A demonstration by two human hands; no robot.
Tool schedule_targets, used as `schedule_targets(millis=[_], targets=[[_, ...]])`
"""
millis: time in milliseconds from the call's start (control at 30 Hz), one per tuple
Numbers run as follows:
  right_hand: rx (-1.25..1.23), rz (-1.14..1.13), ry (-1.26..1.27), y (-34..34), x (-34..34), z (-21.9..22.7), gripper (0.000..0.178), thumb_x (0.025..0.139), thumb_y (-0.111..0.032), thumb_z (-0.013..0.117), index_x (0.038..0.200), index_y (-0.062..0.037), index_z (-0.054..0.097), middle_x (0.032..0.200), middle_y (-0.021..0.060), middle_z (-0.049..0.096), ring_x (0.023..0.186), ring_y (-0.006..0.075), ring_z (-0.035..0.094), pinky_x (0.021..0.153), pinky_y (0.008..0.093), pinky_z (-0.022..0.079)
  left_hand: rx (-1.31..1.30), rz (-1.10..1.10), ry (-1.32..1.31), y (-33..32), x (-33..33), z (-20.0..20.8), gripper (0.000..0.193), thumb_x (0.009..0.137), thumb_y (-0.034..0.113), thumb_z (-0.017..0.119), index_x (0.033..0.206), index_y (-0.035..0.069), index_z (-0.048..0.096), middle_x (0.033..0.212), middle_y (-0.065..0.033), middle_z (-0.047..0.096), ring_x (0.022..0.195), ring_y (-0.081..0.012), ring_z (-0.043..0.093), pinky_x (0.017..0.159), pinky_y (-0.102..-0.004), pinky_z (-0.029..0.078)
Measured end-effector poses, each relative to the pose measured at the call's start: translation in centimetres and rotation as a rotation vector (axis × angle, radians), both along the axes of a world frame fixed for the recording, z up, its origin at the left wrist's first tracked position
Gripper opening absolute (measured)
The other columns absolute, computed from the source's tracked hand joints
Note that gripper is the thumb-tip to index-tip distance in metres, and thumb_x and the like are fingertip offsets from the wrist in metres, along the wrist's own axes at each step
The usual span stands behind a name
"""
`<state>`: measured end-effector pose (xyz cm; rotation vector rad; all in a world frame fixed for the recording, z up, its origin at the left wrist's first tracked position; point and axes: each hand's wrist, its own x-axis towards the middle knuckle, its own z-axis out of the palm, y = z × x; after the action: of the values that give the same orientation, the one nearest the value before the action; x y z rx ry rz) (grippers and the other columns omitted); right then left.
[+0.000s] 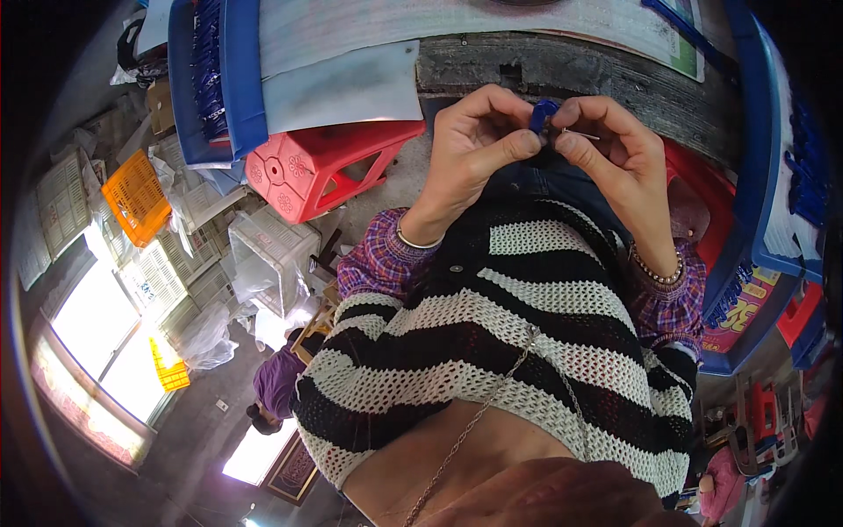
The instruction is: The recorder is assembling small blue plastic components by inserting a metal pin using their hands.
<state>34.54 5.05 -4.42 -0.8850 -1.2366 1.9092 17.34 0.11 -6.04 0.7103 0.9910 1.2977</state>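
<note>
Through my remote view, I am seeing the left hand [479, 140] pinching a small, glossy blue looped piece [542, 114] between its fingers [509, 149], just off the edge of a worn, dark wooden counter [606, 79]. The right hand [619, 158] is pinching a thin, silvery pin [583, 134] close beside it (whether they're touching, I'm not managing to tell). Beyond, a red plastic stool [290, 171] is standing left, an orange plastic crate [138, 198] lying farther off.

I see the window [93, 307] at far left blown out, dimness below it, and straight edges bending toward black corners.
</note>
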Motion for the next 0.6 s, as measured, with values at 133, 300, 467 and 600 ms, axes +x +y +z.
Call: schedule_targets(millis=[133, 300, 467, 600], targets=[[-0.008, 0.019, -0.004, 0.05, 0.08, -0.03, 0.017, 0.084, -0.001, 0.060, 0.100, 0.0028, 0.059, 0.094, 0.0052, 0.062, 0.087, 0.0109, 0.060, 0.080, 0.0230, 0.048, -0.003, -0.002, -0.004, 0.00, -0.02, -0.03, 0.021, 0.075, 0.001, 0.070, 0.093, 0.001, 0.059, 0.086, -0.0039, 0.062, 0.078, -0.0089, 0.059, 0.071, -0.0212, 0.048], [-0.031, 0.021, -0.006, 0.01, 0.05, 0.16, 0.019, 0.084, -0.001, 0.059, 0.102, 0.0037, 0.058, 0.094, 0.0059, 0.063, 0.087, 0.0113, 0.060, 0.079, 0.0226, 0.048, 0.008, 0.017, 0.001, -0.06, 0.01, -0.03, 0.021, 0.075, 0.002, 0.071, 0.093, 0.001, 0.059, 0.086, -0.0041, 0.062, 0.077, -0.0090, 0.059, 0.071, -0.0209, 0.048], [0.034, 0.038, -0.036, -0.01, 0.13, -0.16, 0.020, 0.086, -0.002, 0.058, 0.105, 0.0037, 0.057, 0.096, 0.0059, 0.062, 0.086, 0.0111, 0.060, 0.078, 0.0228, 0.049, 0.006, 0.012, 0.013, -0.12, -0.07, -0.03, 0.021, 0.075, 0.002, 0.071, 0.092, 0.001, 0.059, 0.086, -0.0040, 0.062, 0.078, -0.0089, 0.059, 0.071, -0.0210, 0.048], [0.060, 0.053, -0.058, -0.05, 0.21, -0.20, 0.021, 0.087, -0.003, 0.056, 0.107, 0.0037, 0.055, 0.099, 0.0060, 0.061, 0.086, 0.0106, 0.059, 0.075, 0.0223, 0.048, 0.002, 0.012, 0.022, -0.13, -0.01, -0.03, 0.021, 0.075, 0.002, 0.071, 0.092, 0.001, 0.059, 0.085, -0.0036, 0.062, 0.078, -0.0087, 0.058, 0.071, -0.0212, 0.047]])
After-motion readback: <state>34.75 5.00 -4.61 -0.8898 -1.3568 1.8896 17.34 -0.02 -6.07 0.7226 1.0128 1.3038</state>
